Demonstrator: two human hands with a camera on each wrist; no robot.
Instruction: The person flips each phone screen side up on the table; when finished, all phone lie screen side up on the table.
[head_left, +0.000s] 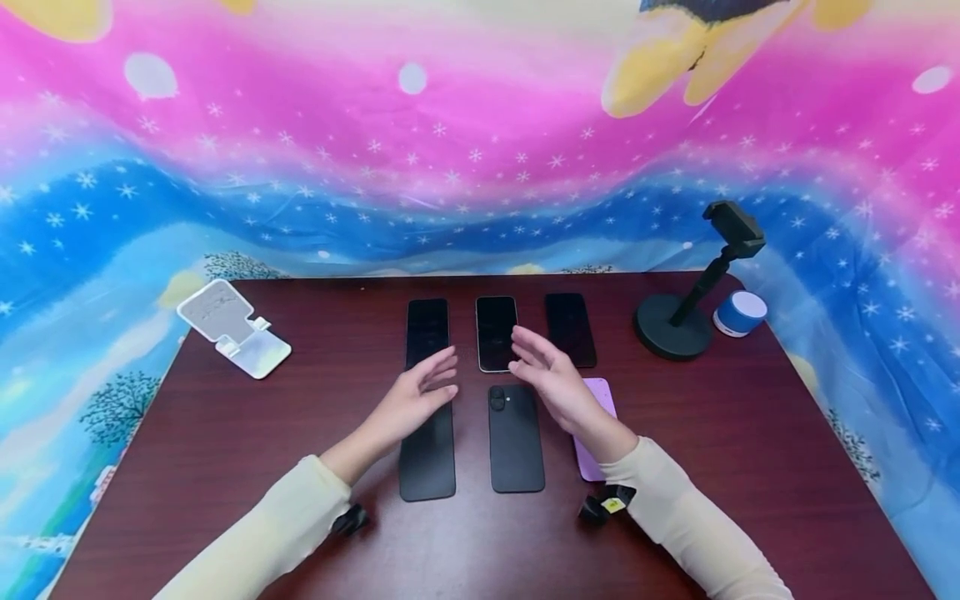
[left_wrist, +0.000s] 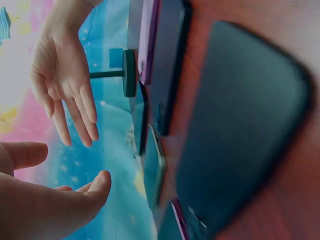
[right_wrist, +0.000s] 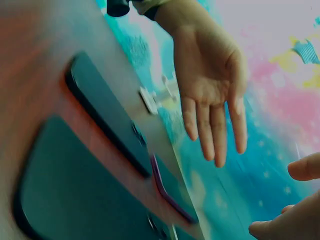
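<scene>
My left hand (head_left: 411, 395) hovers with loosely extended fingers and overlaps the two left-hand phones in the head view. The front one is a black phone (head_left: 427, 462); behind it lies a dark-screened phone (head_left: 427, 321). My right hand (head_left: 553, 379) hangs in the air too, palm turned inward, over the right side of the rows. Under its wrist lies a purple phone (head_left: 597, 396), partly hidden. Between the hands a black phone (head_left: 516, 442) rests camera side up, and a silver-edged phone (head_left: 495, 333) lies screen up behind it. Neither hand holds anything.
Another dark phone (head_left: 570, 325) lies at the back right of the rows. A black phone stand (head_left: 675, 325) with a round base stands further right, beside a blue-and-white cylinder (head_left: 740, 314). A white folding stand (head_left: 236, 329) sits at the back left. A printed cloth (head_left: 450, 167) hangs behind the table.
</scene>
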